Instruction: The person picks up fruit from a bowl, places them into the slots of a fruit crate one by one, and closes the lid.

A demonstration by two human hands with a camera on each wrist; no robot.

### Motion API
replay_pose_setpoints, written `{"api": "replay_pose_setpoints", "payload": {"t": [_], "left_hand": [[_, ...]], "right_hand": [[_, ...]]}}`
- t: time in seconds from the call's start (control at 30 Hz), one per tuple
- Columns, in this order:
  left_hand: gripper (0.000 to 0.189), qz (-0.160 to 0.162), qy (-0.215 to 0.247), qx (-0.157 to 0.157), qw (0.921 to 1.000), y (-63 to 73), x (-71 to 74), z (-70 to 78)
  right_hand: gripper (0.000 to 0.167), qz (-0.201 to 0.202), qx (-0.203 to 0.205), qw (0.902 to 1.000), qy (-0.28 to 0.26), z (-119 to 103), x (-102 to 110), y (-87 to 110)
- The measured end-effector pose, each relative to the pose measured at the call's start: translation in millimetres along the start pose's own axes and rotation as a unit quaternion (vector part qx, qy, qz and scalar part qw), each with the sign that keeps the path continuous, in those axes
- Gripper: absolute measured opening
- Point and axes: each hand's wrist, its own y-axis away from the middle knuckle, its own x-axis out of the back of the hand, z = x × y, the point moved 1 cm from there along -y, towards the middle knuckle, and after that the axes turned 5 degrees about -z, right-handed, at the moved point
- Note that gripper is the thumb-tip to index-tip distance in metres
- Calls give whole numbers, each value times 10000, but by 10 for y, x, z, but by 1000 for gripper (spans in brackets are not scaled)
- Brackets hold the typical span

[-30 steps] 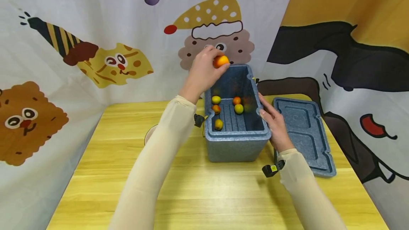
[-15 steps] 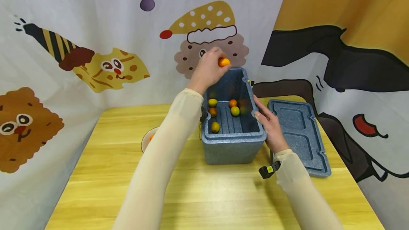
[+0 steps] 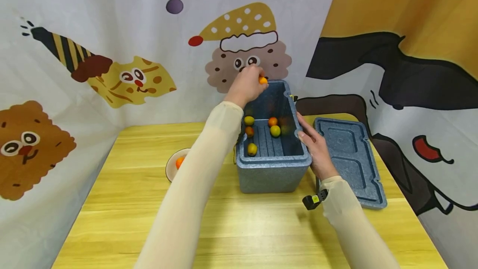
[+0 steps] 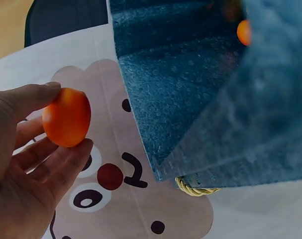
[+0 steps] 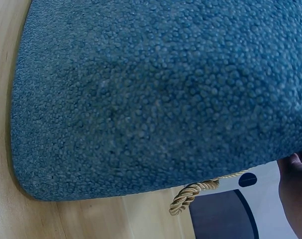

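In the head view my left hand point(image 3: 246, 85) is over the far left corner of a blue-grey foam box point(image 3: 275, 184). It pinches a smooth, oval, orange-red fruit point(image 4: 67, 117) between thumb and fingers; the left wrist view shows this fruit beside the box's rim. My right hand point(image 3: 316, 150) grips the right wall of the box, thumb at the rim notch and fingers along the outside. On the box floor lie several small fruits, among them a yellow-green one point(image 3: 275, 131), a red-orange one point(image 3: 273, 122) and a yellowish one point(image 3: 252, 149).
A bowl point(image 3: 170, 171) holding an orange fruit point(image 3: 179, 162) stands left of the box, partly behind my left sleeve. The box's lid point(image 3: 352, 161) lies on the wooden table point(image 3: 239, 227) to the right. A twisted rope point(image 5: 188, 195) hangs at the box's side. A printed curtain point(image 3: 142, 7) stands behind.
My left hand has lowered slightly toward the far end of the box, still holding the orange-red fruit. More of the bowl on the left shows now. My right hand keeps its grip on the box.
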Motion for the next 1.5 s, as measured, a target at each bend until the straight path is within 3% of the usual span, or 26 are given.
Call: {"api": "replay_pose_setpoints", "payload": {"t": [0.2,0.33,0.57,0.8,0.93,1.07,1.23,1.5], "left_hand": [[41,-79,-224,-32,9997,6,-24,-11],[41,-34,-142,-20,9999,-4,-22,-3],[45,-115,145,77,9998,-36,2,-27],[46,-41,876,-170,9960,30,59,-87],[44,-8,988,-231,9948,73,75,-125],[43,34,1049,-302,9940,130,82,-143],[41,240,1118,-637,9914,233,97,-137],[37,714,1555,-1233,9775,548,109,-257]], "right_hand": [[52,-17,14,10000,6,17,-10,-3],[51,6,34,10000,49,5,-5,-3],[50,55,27,10000,65,-2,-2,2],[50,102,46,9999,58,3,-2,-12],[50,158,38,9999,-13,6,-4,-17],[50,160,-12,9999,-20,8,-4,-12],[49,174,21,9998,59,-5,16,-6],[50,131,-40,9998,135,4,0,-10]]}}
